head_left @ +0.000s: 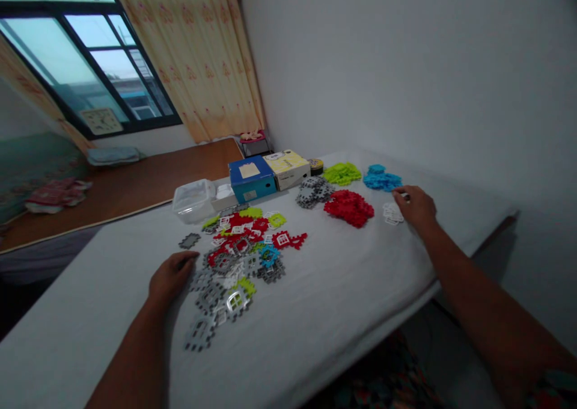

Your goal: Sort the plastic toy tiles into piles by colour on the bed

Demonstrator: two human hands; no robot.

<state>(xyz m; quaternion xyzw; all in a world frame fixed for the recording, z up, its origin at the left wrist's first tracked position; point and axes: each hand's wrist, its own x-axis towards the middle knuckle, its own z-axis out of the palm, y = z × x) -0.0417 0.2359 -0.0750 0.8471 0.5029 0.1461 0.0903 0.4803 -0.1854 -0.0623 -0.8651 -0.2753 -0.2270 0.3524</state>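
Note:
My right hand (417,207) is over the right side of the table, thumb and fingers pinched together. A small pale bit shows between them, too little to name. Just beside and below the fingertips lies a small group of white window-frame pieces (392,214). A pile of blue interlocking pieces (382,178) is behind that hand. My left hand (174,279) rests at the left edge of a mixed heap of toy building pieces (238,249), fingers curled in; what they hold, if anything, is hidden. A single grey plate (189,240) lies just beyond it.
Sorted piles of red (349,208), grey (314,192) and lime-green pieces (342,172) sit toward the back right. A clear plastic tub (193,199), a blue box (251,178), a yellow-and-white box (287,168) and a round tin (316,166) line the far edge.

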